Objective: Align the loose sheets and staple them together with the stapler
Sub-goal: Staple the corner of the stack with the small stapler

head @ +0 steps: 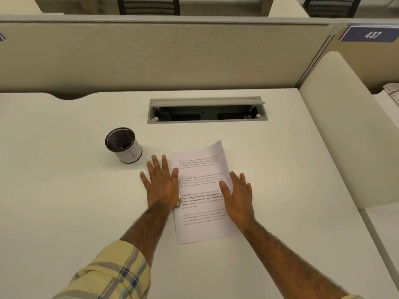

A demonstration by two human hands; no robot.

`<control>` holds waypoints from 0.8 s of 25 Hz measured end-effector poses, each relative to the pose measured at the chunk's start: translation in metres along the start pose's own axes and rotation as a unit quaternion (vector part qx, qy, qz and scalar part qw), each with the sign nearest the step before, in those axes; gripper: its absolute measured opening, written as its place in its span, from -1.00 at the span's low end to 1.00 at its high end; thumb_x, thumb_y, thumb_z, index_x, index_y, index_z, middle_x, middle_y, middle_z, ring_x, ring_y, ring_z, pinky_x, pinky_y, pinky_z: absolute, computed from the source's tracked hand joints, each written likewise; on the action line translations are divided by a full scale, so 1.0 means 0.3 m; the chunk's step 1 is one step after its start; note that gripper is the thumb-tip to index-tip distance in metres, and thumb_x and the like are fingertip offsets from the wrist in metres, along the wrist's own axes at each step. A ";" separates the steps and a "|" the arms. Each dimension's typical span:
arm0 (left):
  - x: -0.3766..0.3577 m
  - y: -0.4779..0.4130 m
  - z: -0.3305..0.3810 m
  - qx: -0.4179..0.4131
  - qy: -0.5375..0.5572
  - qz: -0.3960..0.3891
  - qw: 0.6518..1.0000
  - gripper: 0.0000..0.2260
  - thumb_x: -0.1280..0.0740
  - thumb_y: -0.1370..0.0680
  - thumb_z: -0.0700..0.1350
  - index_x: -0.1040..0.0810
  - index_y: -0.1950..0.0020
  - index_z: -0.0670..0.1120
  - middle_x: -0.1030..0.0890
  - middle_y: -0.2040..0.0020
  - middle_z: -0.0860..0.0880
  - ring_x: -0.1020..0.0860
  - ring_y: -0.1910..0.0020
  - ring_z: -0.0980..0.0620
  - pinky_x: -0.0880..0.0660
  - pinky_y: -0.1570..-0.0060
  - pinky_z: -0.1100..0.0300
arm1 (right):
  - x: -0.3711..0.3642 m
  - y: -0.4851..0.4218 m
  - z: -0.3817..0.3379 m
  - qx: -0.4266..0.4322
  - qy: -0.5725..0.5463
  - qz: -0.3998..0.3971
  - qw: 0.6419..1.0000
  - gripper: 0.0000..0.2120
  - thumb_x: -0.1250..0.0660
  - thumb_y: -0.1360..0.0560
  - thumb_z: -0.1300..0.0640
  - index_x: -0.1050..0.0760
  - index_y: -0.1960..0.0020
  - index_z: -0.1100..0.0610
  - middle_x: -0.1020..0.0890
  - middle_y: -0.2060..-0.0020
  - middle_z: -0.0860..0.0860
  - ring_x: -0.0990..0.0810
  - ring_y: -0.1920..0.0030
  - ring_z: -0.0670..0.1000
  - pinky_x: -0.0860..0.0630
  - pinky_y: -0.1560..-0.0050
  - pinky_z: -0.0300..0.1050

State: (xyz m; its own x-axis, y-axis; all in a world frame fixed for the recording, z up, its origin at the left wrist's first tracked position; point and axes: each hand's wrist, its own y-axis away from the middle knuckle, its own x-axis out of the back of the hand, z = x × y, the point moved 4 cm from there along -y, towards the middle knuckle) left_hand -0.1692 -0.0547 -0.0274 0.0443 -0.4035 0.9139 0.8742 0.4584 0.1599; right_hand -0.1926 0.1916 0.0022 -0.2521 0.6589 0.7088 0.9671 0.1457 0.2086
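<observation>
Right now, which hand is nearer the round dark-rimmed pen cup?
Left. The left hand lies flat just below-right of the round dark-rimmed pen cup; the right hand rests across the printed sheets, farther away.

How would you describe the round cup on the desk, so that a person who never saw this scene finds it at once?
Start at the long open cable slot set into the back of the white desk. Look to its left and nearer to the person: there stands a small round cup, beyond the fingers of the left hand. It is the only upright container here, pale outside, dark inside, with a dark rim.
</observation>
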 end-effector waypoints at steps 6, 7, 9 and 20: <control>0.040 -0.010 0.040 -0.004 0.080 -0.036 0.996 -0.42 0.15 -0.70 0.19 0.17 -0.67 0.01 0.21 -0.68 -0.07 0.22 -0.65 -0.06 0.28 -0.58 -0.14 | 0.036 -0.021 0.006 -0.011 -0.014 0.054 0.998 -0.57 -0.28 -0.62 0.01 -0.45 -0.41 0.19 -0.50 -0.41 0.11 -0.44 -0.41 0.13 -0.32 -0.47 0.12; 0.063 -0.007 0.049 -0.006 0.108 -0.026 0.994 -0.42 0.09 -0.71 0.19 0.09 -0.68 0.00 0.12 -0.69 -0.09 0.15 -0.66 -0.08 0.21 -0.60 -0.12 | 0.045 -0.027 0.007 -0.020 -0.017 0.063 0.998 -0.62 -0.30 -0.60 0.03 -0.49 -0.35 0.19 -0.55 -0.33 0.11 -0.51 -0.33 0.13 -0.40 -0.40 0.12; 0.116 0.029 0.048 0.010 0.129 0.045 0.991 -0.44 -0.06 -0.70 0.20 -0.18 -0.63 -0.05 -0.24 -0.60 -0.17 -0.19 -0.58 -0.16 -0.11 -0.55 -0.10 | 0.062 -0.043 0.004 -0.045 -0.038 0.054 0.997 -0.74 -0.29 -0.59 0.05 -0.55 -0.20 0.16 -0.62 -0.16 0.09 -0.60 -0.12 0.10 -0.55 -0.20 0.11; 0.141 0.141 -0.003 0.202 0.325 -0.026 0.924 -0.88 -0.38 -0.60 -0.16 -0.66 -0.08 -0.17 -0.69 -0.01 -0.12 -0.56 0.28 0.10 -0.38 0.54 0.41 | 0.111 -0.064 -0.032 -0.084 -0.112 0.003 0.990 -0.85 -0.23 -0.58 0.21 -0.57 -0.01 0.15 -0.67 0.09 0.03 -0.63 0.18 -0.02 -0.46 0.29 -0.20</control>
State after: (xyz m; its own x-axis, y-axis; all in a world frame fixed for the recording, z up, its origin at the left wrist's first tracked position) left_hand -0.1298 -0.0531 0.0177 0.4032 -0.7629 0.5054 0.6375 0.6304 0.4429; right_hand -0.2199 0.2038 0.0284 -0.2143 0.8091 0.5472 0.9444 0.0287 0.3276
